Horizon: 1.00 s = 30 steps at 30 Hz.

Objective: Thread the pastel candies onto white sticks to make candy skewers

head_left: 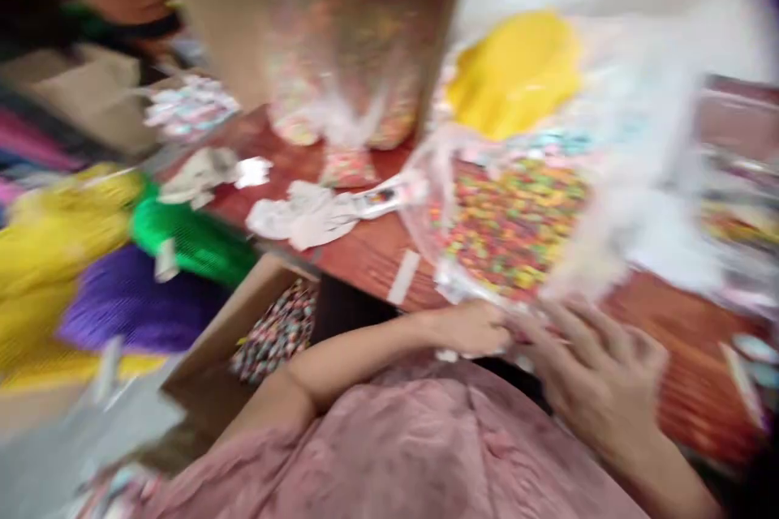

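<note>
A clear plastic bag (pixel 517 227) of small red, yellow and green pieces, like beads or candies, lies on the reddish table at its near edge. My left hand (pixel 471 328) is closed in a fist at the bag's near edge, apparently gripping the plastic there. Beside it, my right hand (pixel 602 365) has its fingers stretched out and apart over the bag's near right edge. Motion blurs these fingers, and whether they touch the plastic is unclear.
Behind stands a cardboard box (pixel 207 24) with filled clear bags. A yellow bundle (pixel 517 73) lies beyond the beads, and crumpled white gloves (pixel 304 215) lie to their left. Yellow, green and purple mesh sacks (pixel 139 300) sit at left, near an open carton (pixel 207 340).
</note>
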Tool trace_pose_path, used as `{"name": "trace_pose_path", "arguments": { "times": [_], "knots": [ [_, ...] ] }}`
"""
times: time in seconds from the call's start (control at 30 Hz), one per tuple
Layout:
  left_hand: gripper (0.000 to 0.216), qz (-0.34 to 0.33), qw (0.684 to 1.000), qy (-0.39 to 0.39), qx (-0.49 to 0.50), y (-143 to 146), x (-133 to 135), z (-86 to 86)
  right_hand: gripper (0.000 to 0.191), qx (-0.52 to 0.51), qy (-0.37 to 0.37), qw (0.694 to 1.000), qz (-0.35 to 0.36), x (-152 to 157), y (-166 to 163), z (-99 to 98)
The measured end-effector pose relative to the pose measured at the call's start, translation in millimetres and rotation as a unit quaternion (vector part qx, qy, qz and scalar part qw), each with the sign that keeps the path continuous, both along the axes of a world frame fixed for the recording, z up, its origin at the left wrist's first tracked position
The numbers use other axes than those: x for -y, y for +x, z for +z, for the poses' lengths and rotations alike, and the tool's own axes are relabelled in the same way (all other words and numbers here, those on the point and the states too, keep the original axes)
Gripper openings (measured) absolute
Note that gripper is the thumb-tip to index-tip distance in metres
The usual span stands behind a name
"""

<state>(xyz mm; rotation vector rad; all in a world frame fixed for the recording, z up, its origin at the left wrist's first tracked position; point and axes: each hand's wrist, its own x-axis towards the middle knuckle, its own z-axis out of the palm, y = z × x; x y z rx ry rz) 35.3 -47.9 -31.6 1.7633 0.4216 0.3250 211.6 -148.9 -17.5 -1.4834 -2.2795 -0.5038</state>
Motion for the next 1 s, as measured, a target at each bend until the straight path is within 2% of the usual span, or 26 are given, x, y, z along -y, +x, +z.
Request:
{"name": "trace_pose_path", "arguments": {
  "times": [0.03, 0.1, 0.17, 0.2, 0.27, 0.33, 0.4, 0.43, 0.47, 0.5, 0.53, 0.57, 0.67, 0.7, 0.77, 0.87, 0.93, 1.0],
  "knots": [
    [0.022, -0.063, 0.998, -0.03, -0.002, -1, -7, -1.7, 0.035, 0.01, -0.002, 1.0, -0.01, 11, 0, 1.4],
    [0.02, -0.189, 0.961, -0.191, -0.063, 4, -22, -7.4, 0.028, -0.03, -0.001, 1.0, 0.003, 21, -1, -2.6],
    [0.027, -0.249, 0.935, -0.221, -0.126, 12, -29, -10.5, 0.02, -0.058, -0.012, 0.998, 0.017, 25, 2, -12.3],
    [0.03, -0.269, 0.932, -0.196, -0.144, 16, -29, -9.8, 0.02, -0.074, -0.027, 0.997, 0.01, 28, 4, -18.0],
    [0.028, -0.272, 0.947, -0.069, -0.154, 22, -19, -4.2, 0.023, -0.125, -0.082, 0.988, -0.026, 37, 7, -29.1],
    [0.022, -0.229, 0.954, 0.127, -0.148, 27, -3, 2.5, 0.025, -0.221, -0.165, 0.959, -0.072, 47, 8, -38.3],
    [0.024, -0.166, 0.924, 0.311, -0.149, 32, 12, 4.3, 0.027, -0.343, -0.256, 0.898, -0.1, 52, 10, -44.4],
    [0.026, -0.143, 0.903, 0.377, -0.149, 34, 18, 2.5, 0.029, -0.398, -0.291, 0.863, -0.106, 54, 11, -46.0],
    [0.028, -0.125, 0.887, 0.421, -0.145, 36, 23, -1.0, 0.03, -0.437, -0.312, 0.836, -0.109, 54, 13, -46.8],
    [0.03, -0.109, 0.877, 0.447, -0.135, 37, 25, -5.6, 0.03, -0.455, -0.317, 0.824, -0.112, 53, 16, -46.9],
    [0.03, -0.093, 0.875, 0.459, -0.122, 38, 26, -10.8, 0.028, -0.454, -0.301, 0.83, -0.115, 52, 21, -46.6],
    [0.031, -0.074, 0.879, 0.458, -0.108, 37, 25, -15.8, 0.025, -0.437, -0.266, 0.85, -0.122, 51, 27, -46.4],
    [0.034, -0.015, 0.921, 0.382, -0.076, 32, 17, -24.5, 0.015, -0.336, -0.1, 0.919, -0.183, 50, 56, -48.4],
    [0.034, 0.003, 0.94, 0.335, -0.069, 30, 13, -24.6, 0.015, -0.303, -0.049, 0.928, -0.212, 50, 68, -50.4],
    [0.032, 0.036, 0.973, 0.221, -0.053, 27, 8, -22.0, 0.015, -0.256, -0.001, 0.934, -0.249, 50, 91, -55.7],
    [0.027, 0.09, 0.995, 0.026, -0.034, 27, 3, -17.4, 0.019, -0.218, -0.013, 0.94, -0.261, 43, 113, -61.1],
    [0.028, 0.124, 0.986, -0.105, -0.042, 30, 3, -16.6, 0.024, -0.188, -0.049, 0.943, -0.272, 31, 118, -59.7],
    [0.034, 0.148, 0.967, -0.2, -0.057, 33, 4, -17.2, 0.027, -0.14, -0.11, 0.942, -0.285, 14, 119, -54.9]
  ]
}}
